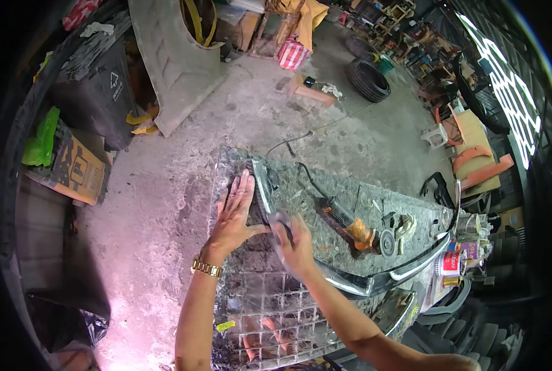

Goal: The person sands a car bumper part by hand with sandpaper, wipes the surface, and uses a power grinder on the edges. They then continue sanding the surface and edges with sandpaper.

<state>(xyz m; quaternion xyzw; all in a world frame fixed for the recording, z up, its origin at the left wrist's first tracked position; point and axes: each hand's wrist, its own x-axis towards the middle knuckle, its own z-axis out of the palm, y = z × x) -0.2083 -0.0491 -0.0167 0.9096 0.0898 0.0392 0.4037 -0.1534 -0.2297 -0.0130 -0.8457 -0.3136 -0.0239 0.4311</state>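
Note:
A long curved dark trim piece with a shiny strip (353,285) lies on a worn work table (375,201), its far end near my hands. My left hand (234,213), with a gold watch (207,267) at the wrist, rests flat with fingers stretched along that end. My right hand (293,244) is closed around a grey pad (280,224) pressed on the strip; the pad is partly hidden and blurred. To the right of my hands lies an orange and black angle grinder (349,224), beside a round disc (388,243).
Cans (450,263) stand at the table's right edge. A metal grid (276,309) fills the near side. Beyond are tires (369,80), a low wooden box (311,91), a large grey panel (180,74), a cardboard box (78,167) and a dark bin (97,93).

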